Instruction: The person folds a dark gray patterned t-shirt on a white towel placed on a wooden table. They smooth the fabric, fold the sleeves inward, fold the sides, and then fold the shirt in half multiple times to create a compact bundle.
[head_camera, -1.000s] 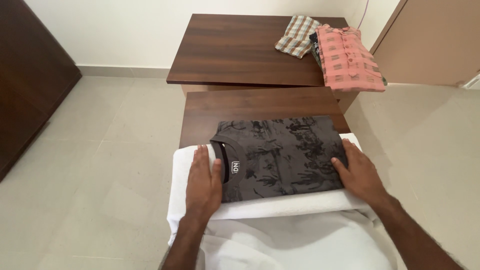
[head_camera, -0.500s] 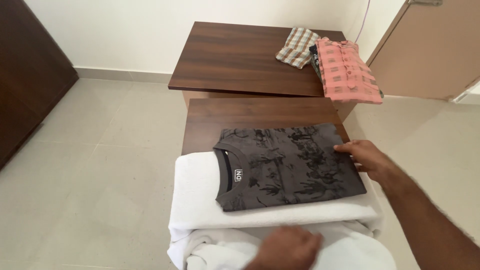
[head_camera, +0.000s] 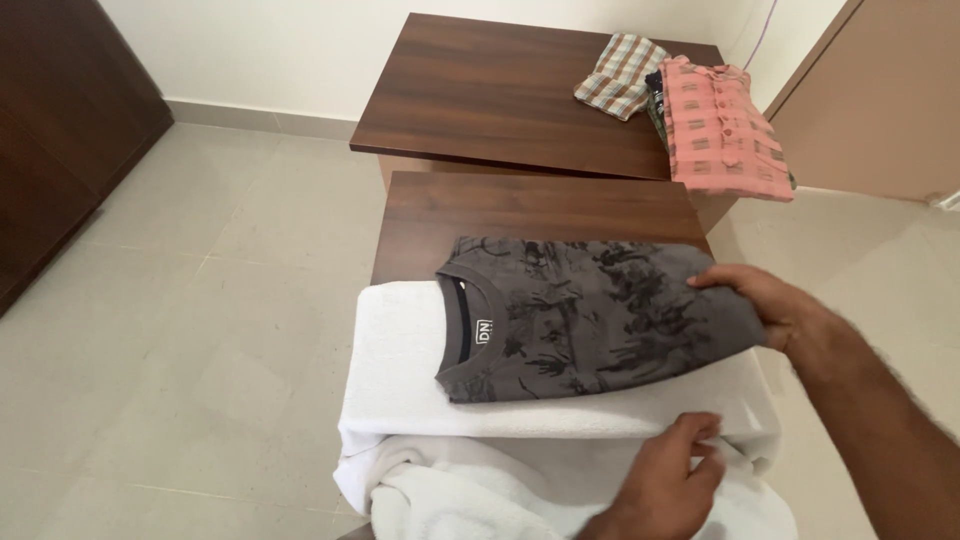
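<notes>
The right hand (head_camera: 775, 310), at about 3 o'clock in the view, has its fingers (head_camera: 722, 280) curled over the right edge of a folded dark grey printed t-shirt (head_camera: 590, 320); the thumb is hidden under the cloth, so the hold reads as a pinch on that edge. The left hand (head_camera: 665, 480), at about 5 o'clock, lies with loosely spread fingers on a white towel (head_camera: 400, 360), holding nothing; its wrist is cut off by the bottom edge of the view.

The t-shirt lies flat on the towel, collar toward 9 o'clock, in the middle of the view. The towel covers the near part of a small dark wooden desk (head_camera: 520, 205), and its lower folds hang bunched toward 6 o'clock, cut off by the frame. How the desk ends beneath the towel cannot be seen.

Half a second earlier the left hand lay lower and flatter on the towel; a full second earlier it pressed on the collar end of the t-shirt, which it has since left. The right hand has stayed at the shirt's right edge.

Toward 12 o'clock stands a larger wooden desk (head_camera: 500, 90). At its 1 o'clock corner lie a folded pink checked shirt (head_camera: 725, 130) and a folded plaid shirt (head_camera: 620, 75), with a dark garment between them mostly hidden. Pale tiled floor (head_camera: 200, 300) surrounds the desks.
</notes>
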